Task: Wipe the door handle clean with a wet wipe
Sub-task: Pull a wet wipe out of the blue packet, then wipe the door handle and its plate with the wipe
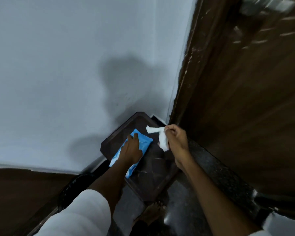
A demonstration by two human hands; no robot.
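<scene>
A blue wet-wipe pack lies on a small dark wooden stool in the corner. My left hand presses flat on the pack, fingers spread over it. My right hand is just right of the pack, pinching a crumpled white wet wipe that hangs from its fingers above the stool. The dark brown door fills the right side. A blurred metal fitting shows at the door's top right; I cannot tell whether it is the handle.
A pale grey wall fills the left and middle, meeting the door frame in the corner. Dark polished floor lies below, with a bare foot beside the stool. A dark threshold strip runs along the door's foot.
</scene>
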